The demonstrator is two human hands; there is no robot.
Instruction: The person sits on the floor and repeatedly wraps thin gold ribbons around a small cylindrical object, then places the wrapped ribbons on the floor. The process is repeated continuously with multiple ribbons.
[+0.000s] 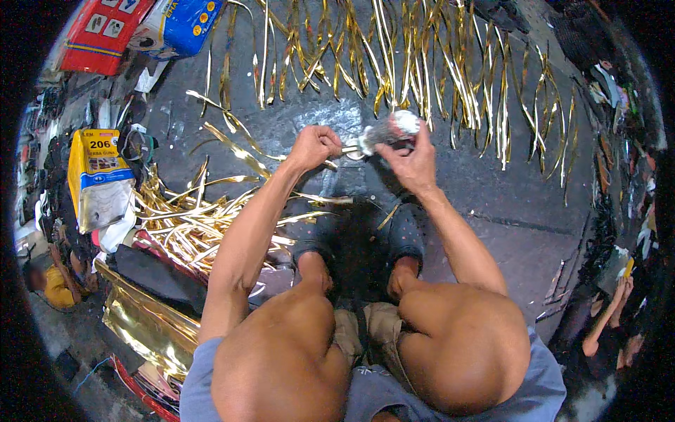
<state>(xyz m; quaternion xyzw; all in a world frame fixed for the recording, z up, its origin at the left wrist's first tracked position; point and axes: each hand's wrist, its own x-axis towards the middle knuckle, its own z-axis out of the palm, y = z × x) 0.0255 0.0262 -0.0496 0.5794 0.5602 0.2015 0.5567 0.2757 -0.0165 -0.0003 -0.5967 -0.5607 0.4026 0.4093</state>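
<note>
My left hand (315, 148) is closed in a pinch on the end of a narrow gold strip (349, 149), near the middle of the dark work surface (485, 179). In my right hand (413, 162) is a stubby grey thing (385, 135) crusted with white; its exact kind cannot be made out. Thumb and fingers grip its right end, while its white-smeared left end meets the strip. Fingers hide part of it. Below my left forearm lies a loose heap of shiny gold strips (200, 218).
Several gold strips (450, 63) hang or lie in a row along the far side. A yellow-and-blue package (102, 169) stands left, with red (105, 35) and blue (179, 28) packages behind. Lower left is gold sheet (144, 320). Other people are at the far left (60, 285) and right (606, 337).
</note>
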